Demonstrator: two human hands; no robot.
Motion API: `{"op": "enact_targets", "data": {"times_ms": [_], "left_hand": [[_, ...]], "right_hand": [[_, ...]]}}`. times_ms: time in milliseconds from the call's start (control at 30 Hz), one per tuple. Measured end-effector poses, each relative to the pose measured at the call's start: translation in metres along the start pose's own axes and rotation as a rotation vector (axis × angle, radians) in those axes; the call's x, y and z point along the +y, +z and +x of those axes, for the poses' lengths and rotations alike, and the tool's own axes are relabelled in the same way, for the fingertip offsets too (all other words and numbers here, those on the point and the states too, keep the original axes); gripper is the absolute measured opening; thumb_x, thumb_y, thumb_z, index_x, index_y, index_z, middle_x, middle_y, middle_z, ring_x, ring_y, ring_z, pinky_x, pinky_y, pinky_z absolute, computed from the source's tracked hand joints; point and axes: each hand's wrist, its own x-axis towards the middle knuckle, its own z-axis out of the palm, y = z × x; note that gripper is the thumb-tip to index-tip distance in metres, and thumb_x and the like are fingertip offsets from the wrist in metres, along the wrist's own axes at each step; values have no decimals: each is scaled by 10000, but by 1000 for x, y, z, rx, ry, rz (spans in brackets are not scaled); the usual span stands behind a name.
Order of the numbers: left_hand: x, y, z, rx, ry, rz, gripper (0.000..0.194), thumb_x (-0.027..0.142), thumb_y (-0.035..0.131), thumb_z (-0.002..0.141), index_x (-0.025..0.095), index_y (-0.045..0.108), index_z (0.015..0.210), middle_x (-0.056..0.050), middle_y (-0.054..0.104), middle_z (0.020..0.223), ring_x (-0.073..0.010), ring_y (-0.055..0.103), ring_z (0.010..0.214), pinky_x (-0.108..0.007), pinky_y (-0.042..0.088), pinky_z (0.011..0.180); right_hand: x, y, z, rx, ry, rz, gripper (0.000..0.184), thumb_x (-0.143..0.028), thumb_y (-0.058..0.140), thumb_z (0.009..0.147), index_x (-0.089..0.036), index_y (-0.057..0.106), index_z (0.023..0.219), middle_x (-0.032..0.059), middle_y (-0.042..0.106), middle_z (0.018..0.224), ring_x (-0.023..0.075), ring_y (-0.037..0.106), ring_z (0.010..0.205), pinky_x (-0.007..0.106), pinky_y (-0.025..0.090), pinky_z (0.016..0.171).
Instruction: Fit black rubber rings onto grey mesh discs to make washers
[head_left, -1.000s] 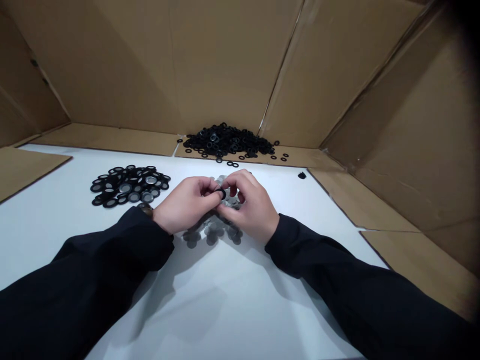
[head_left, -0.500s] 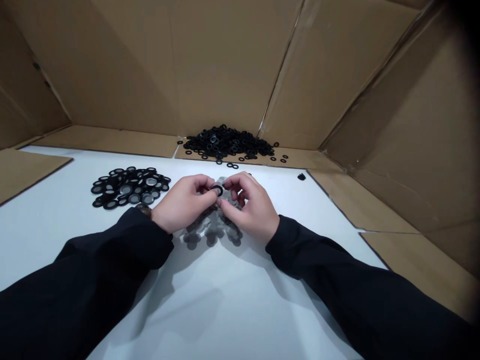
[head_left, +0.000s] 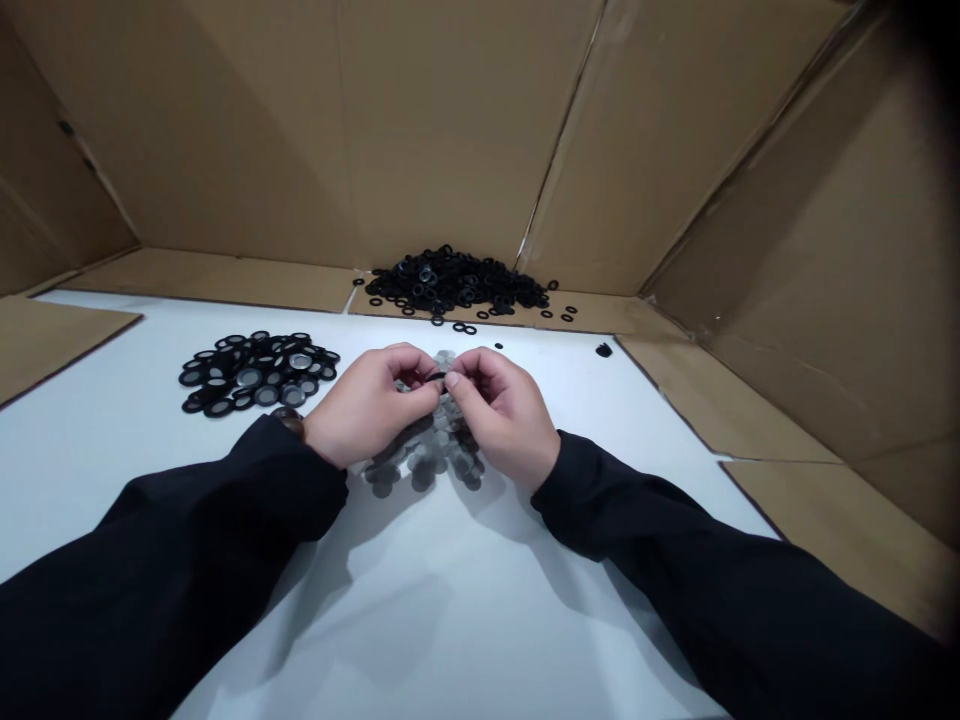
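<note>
A small black ring [head_left: 436, 377] is pinched between my two hands, edge-on to the camera. My left hand [head_left: 382, 398] grips its left side with thumb and fingers. From the right, the thumb and fingertips of my right hand [head_left: 501, 408] close on the same ring. Below both hands a pile of thin grey mesh discs [head_left: 424, 468] spreads on the white tabletop, partly hidden by the fingers. Left of my left wrist lies a heap of black rings with grey discs in them [head_left: 247, 378].
A large pile of plain black rings [head_left: 465, 283] sits against the back cardboard wall [head_left: 450, 120], with several loose ones in front. A small black clump [head_left: 604, 350] lies to the right. Cardboard strips [head_left: 675, 400] border the white table [head_left: 465, 620].
My right fingers have moved in from just beside the ring to grip it. The ring has tipped from showing its open face to nearly edge-on.
</note>
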Motion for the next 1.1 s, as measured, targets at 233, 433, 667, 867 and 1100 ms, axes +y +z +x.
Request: {"op": "enact_targets", "data": {"times_ms": [233,433,667,867,1100], "left_hand": [[-3,-3,2,31,46,-11,121,263,572,795,153,598,751,-15,587,844,-135,528,756,-232,409,668],[-1,-2,0,69,-26,-133,199,331,630,782,148,603,857,-7,604,815,-120,511,683,-231,413,631],[1,-1,0,100,-77,-179,191,349,608,809,158,610,818,26,570,668,-101,460,569,-225,395,581],[-1,-1,0,73,-65,-168,160,317,595,812,157,594,792,30,559,660,-97,464,575,-217,379,569],[-3,-1,-1,35,-41,-97,143,296,562,801,162,577,754,36,522,630,-96,424,538,-222,349,532]], "right_hand": [[3,1,1,-101,63,141,155,-345,557,880,-194,541,849,-13,508,738,114,450,627,250,380,572],[4,3,3,-12,173,335,184,-378,597,856,-206,534,856,-35,494,714,96,439,593,230,365,545],[1,4,3,-39,228,349,209,-381,624,825,-205,515,801,-51,470,659,91,415,556,229,355,526],[-1,2,4,-57,223,341,220,-395,632,817,-199,534,804,-42,494,671,99,451,585,239,384,553],[-2,0,6,-48,220,319,230,-413,631,813,-193,563,798,-34,517,680,98,445,574,242,378,547]]}}
